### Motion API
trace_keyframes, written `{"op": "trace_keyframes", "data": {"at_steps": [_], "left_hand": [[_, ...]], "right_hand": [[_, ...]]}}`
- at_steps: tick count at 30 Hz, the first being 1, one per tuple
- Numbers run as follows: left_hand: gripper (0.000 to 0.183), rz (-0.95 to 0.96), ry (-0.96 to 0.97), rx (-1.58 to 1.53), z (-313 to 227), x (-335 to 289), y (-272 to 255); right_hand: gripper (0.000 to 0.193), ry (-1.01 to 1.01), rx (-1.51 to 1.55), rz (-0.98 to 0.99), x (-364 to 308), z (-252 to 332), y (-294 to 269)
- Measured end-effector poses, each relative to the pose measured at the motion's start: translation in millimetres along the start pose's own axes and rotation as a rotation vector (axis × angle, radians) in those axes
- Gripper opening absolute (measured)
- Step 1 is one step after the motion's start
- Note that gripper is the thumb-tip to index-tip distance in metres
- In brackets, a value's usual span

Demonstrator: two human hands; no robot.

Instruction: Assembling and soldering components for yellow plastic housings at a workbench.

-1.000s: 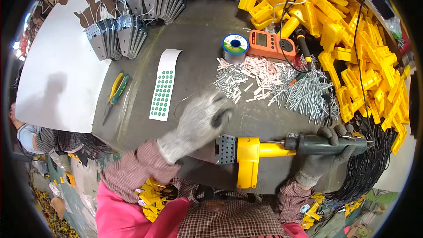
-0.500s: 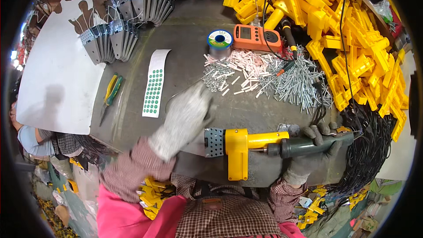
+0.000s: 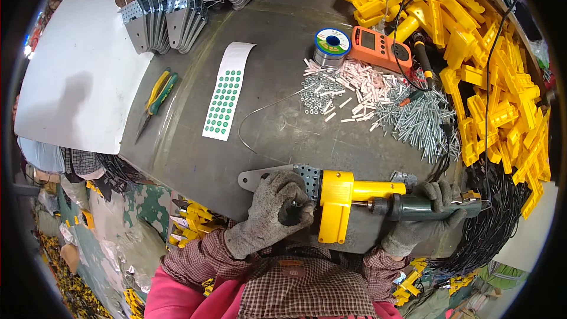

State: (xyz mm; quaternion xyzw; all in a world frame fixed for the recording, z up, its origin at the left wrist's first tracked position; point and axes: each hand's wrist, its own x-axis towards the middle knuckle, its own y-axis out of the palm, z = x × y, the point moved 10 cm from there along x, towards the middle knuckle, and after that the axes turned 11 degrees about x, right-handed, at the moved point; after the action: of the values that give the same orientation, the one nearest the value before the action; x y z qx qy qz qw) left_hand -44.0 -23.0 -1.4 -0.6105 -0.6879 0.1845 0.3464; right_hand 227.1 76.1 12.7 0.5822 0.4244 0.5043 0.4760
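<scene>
My right hand [image 3: 428, 224], in a grey glove, is wrapped round a dark green electric screwdriver [image 3: 407, 208] lying level. Its bit points left into a yellow plastic housing [image 3: 336, 207] with a tube-shaped arm. From the housing's left side sticks a flat grey metal plate [image 3: 251, 179] with a perforated bluish metal piece [image 3: 308, 181] at the joint. My gloved left hand [image 3: 274, 207] is over the plate beside the perforated piece, thumb and fingers curled into a pinch. What those fingertips hold, if anything, is hidden.
Behind lie small nuts [image 3: 318, 99], pale pink sleeves [image 3: 366, 82] and long screws [image 3: 419, 121]. A solder spool [image 3: 332, 47] stands by an orange meter [image 3: 378, 47]. Yellow housings [image 3: 502, 94] and black cables [image 3: 499, 212] crowd the right; pliers [image 3: 156, 100] and a sticker sheet [image 3: 227, 94] lie left.
My left hand has come back from near the nuts to the housing's left end, its fingers now pinched. My right hand stays on the screwdriver. The whole view has shifted somewhat.
</scene>
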Motion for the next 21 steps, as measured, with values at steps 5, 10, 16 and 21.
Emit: {"op": "trace_keyframes", "data": {"at_steps": [5,10,16,21], "left_hand": [[0.029,0.092,0.097,0.049,-4.1,4.5,1.8],[0.023,0.081,0.084,-0.069,-9.4,12.3,4.8],[0.019,0.218,-0.027,-0.095,-5.6,13.5,2.4],[0.015,0.080,-0.030,-0.061,-8.6,13.3,-0.2]], "right_hand": [[0.025,-0.021,-0.001,-0.045,0.6,0.5,-3.1],[0.023,-0.092,0.041,-0.139,-1.8,14.9,-10.4],[0.038,-0.107,-0.084,-0.117,-4.0,2.2,-10.9],[0.034,-0.093,-0.010,0.034,-6.0,3.8,-4.2]]}}
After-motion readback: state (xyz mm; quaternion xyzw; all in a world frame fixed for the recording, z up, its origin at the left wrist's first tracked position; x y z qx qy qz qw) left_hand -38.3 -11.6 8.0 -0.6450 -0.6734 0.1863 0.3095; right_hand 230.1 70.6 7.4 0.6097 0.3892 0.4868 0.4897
